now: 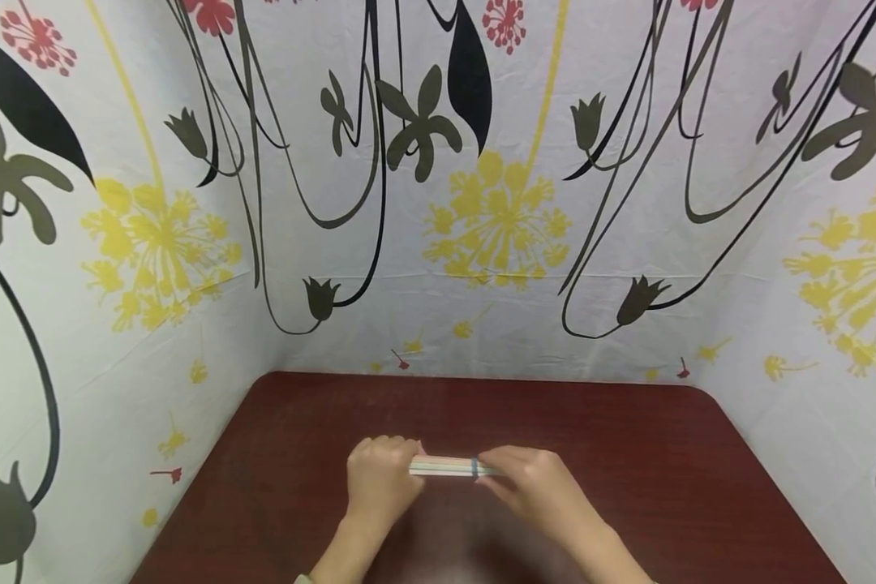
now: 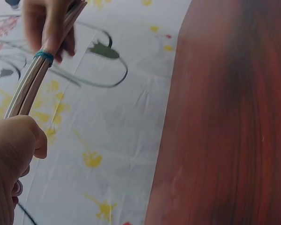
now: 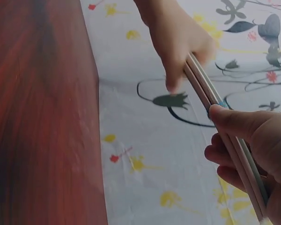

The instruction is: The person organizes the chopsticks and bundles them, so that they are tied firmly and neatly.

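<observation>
A bundle of thin, pale sticks [image 1: 441, 465] in pinkish, white and greenish tones lies level between my two hands in the head view. My left hand [image 1: 382, 480] grips one end in a fist that hides that part. Toward the other end, my right hand [image 1: 538, 485] pinches the bundle between thumb and fingers. Right at its fingertips, a blue-green elastic band [image 2: 44, 57] wraps round the sticks. From the right wrist view, the bundle [image 3: 248, 173] runs on beneath the right palm, with the thumb [image 3: 225, 118] beside the band.
Below the hands is a dark reddish-brown table [image 1: 591, 430] with rounded far corners. White cloth [image 1: 423, 243] printed with yellow, red and dark plant shapes stands behind it and on both sides.
</observation>
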`<state>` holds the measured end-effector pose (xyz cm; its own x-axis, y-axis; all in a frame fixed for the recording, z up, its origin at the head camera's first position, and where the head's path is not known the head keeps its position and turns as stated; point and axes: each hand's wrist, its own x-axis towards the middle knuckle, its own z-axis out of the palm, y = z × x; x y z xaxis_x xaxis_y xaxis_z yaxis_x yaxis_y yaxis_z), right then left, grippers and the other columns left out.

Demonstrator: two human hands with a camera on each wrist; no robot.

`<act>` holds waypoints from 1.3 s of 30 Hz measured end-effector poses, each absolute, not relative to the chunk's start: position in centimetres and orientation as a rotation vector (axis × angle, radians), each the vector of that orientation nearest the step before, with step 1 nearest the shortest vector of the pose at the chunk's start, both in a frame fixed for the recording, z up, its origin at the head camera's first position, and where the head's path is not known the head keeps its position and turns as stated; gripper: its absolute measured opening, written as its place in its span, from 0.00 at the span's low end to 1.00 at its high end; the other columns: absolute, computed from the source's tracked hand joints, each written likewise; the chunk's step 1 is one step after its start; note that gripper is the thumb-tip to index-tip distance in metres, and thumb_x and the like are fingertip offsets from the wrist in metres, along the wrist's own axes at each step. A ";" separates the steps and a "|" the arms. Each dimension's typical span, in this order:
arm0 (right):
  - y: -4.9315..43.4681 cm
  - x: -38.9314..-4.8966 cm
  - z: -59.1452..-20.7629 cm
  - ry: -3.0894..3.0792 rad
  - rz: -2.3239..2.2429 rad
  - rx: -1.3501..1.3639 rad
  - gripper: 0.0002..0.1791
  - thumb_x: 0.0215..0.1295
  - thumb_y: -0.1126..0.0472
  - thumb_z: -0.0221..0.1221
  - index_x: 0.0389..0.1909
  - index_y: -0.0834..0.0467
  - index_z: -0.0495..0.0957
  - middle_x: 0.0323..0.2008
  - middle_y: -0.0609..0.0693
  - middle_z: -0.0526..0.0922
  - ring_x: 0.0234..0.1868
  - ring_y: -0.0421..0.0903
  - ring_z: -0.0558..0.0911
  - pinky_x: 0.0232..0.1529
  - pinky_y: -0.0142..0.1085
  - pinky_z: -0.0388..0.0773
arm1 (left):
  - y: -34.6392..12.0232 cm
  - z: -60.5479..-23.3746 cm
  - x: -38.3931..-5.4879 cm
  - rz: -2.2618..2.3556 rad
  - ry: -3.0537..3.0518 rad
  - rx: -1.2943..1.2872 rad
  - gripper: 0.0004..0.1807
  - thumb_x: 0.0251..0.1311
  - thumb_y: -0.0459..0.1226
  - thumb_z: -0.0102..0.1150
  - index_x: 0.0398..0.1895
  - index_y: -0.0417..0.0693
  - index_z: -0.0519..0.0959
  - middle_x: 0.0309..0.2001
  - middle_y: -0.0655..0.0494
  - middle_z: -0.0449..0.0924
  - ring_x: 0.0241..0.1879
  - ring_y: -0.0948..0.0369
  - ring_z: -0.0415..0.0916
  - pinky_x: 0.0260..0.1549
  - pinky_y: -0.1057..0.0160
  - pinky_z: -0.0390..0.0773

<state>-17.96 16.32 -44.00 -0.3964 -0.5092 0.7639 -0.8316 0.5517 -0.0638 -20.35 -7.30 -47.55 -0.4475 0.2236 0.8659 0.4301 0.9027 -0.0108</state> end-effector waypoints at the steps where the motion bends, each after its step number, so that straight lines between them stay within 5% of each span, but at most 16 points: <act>1: 16.1 -18.0 -44.0 -2.066 0.577 1.081 0.20 0.40 0.62 0.78 0.38 0.58 0.86 0.34 0.45 0.88 0.33 0.39 0.87 0.36 0.30 0.82 | -7.0 -47.5 -20.3 -0.252 -2.047 -0.479 0.11 0.37 0.34 0.64 0.07 0.53 0.73 0.09 0.62 0.67 0.09 0.63 0.59 0.13 0.65 0.58; 20: 15.3 -18.0 -44.6 -2.068 0.639 1.163 0.18 0.47 0.64 0.75 0.40 0.57 0.83 0.37 0.44 0.87 0.35 0.38 0.86 0.39 0.27 0.81 | -6.3 -47.9 -20.3 -0.236 -2.053 -0.504 0.11 0.37 0.35 0.65 0.08 0.53 0.73 0.10 0.62 0.69 0.09 0.62 0.62 0.14 0.65 0.59; 29: 15.7 -18.1 -45.1 -2.101 0.658 1.155 0.25 0.44 0.62 0.78 0.47 0.58 0.85 0.41 0.48 0.88 0.39 0.41 0.88 0.41 0.29 0.82 | -6.5 -47.9 -20.1 -0.232 -2.066 -0.503 0.13 0.32 0.34 0.67 0.07 0.54 0.71 0.09 0.63 0.66 0.09 0.63 0.59 0.13 0.66 0.57; 39: 17.0 -18.8 -45.5 -2.107 0.682 1.147 0.20 0.46 0.66 0.76 0.43 0.58 0.86 0.38 0.45 0.88 0.35 0.38 0.87 0.38 0.28 0.81 | -7.2 -48.2 -20.8 -0.251 -2.072 -0.494 0.13 0.36 0.34 0.65 0.07 0.53 0.71 0.09 0.62 0.65 0.09 0.62 0.59 0.13 0.65 0.57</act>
<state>-18.79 16.95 -45.46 -0.4176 -0.5333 0.7357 -0.8632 0.4857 -0.1379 -20.78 -7.16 -48.24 -0.4610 0.2453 0.8528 0.4419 0.8969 -0.0191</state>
